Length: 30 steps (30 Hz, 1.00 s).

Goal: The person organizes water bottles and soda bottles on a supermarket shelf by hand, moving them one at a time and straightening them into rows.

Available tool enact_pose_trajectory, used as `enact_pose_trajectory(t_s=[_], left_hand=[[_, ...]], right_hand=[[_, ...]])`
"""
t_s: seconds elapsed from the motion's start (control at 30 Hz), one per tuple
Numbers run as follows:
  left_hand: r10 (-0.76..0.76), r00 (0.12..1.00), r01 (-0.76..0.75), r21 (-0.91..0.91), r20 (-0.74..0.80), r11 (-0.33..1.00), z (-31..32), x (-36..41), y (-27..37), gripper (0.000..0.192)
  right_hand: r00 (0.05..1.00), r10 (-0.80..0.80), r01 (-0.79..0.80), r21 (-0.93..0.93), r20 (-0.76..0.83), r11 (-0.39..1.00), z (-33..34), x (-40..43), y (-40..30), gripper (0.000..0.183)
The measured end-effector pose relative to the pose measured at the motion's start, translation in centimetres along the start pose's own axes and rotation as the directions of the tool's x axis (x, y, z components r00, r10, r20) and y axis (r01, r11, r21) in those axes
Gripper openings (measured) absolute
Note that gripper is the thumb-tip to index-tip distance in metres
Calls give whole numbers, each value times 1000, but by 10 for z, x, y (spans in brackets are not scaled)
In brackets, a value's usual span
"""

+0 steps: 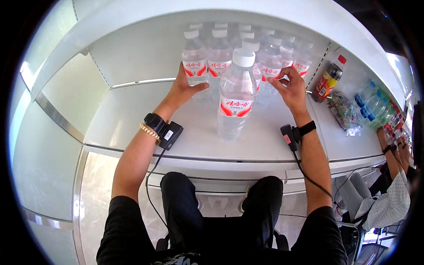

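Observation:
My left hand [183,86] is wrapped around the left side of a clear plastic water bottle [194,54], thumb across its lower front and fingers partly hidden. Beside the front right of the bottle group is my right hand [291,86], thumb and forefinger apart. Its thumb tip overlaps another water bottle [271,61] in the picture; whether they touch, I cannot tell. Nearest me, a larger-looking water bottle [236,96] stands upright between my hands, with a white cap and a red-and-white label. Several similar bottles [219,49] stand behind it in rows.
The bottles stand on a white shelf [185,132] under an upper shelf edge [212,6]. At right are a cola bottle [329,79], a bag of wrapped items [344,111] and several blue-labelled bottles [369,101]. Another person's arm [392,159] is farther right. Cables [308,177] hang from my wrist devices.

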<state>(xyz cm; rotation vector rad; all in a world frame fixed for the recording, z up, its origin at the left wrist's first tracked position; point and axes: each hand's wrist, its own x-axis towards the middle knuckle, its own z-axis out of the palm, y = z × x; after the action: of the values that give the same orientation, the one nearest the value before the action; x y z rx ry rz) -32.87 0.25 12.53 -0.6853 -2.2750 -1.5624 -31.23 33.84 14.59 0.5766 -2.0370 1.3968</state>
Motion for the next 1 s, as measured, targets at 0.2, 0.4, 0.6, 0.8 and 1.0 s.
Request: enact_pose_trajectory(t_s=[0.2,0.4,0.6,0.8,1.0], left_hand=[[35,999,-35,-21,-42,999,0,-2,2,88],[-12,998,2,-162,-60,987,2,-1,4,90],[120,983,-124,-17,-141,992,3,-1,12,107],[125,985,-128,-17,-117,992,3,0,19,111],[97,989,-104,-57,-116,993,4,-1,19,108]], right_hand=[[1000,2,-1,-54,4,999,7,-3,-1,30],[1000,-11,9,-75,-27,997,7,-1,2,31],[999,-48,47,-65,-22,997,6,-1,1,30],[999,37,-36,-37,24,999,-8,-5,10,28],[982,-187,169,279,37,945,8,-16,-29,25]])
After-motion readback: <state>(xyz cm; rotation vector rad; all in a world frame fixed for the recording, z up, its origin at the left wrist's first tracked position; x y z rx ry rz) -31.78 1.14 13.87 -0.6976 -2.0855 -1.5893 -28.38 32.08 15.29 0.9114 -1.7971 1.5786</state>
